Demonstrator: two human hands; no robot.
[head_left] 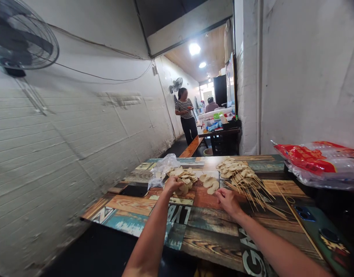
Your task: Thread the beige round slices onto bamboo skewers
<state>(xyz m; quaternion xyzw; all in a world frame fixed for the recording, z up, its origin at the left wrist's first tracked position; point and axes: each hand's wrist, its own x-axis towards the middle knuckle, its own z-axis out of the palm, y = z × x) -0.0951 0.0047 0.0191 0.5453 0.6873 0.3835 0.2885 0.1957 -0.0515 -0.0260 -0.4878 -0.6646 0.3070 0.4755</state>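
My left hand (172,185) is closed on pale, thin round slices (182,188) at the near edge of a loose heap of such slices (187,175). A few more slices (209,182) lie apart on the table between my hands. Just right of them, my right hand (228,201) has its fingers pinched together; whatever is in them is too small to make out. Beyond my right hand, a pile of slices on thin wooden skewers (237,171) lies with the stick ends pointing toward me.
A crumpled clear plastic bag (165,165) and a dark flat object (134,191) lie on the patchwork-patterned table (211,219). Loose skewers (276,211), a phone (318,231) and red-and-clear plastic packaging (318,159) are at the right. A person (187,113) stands beyond the table.
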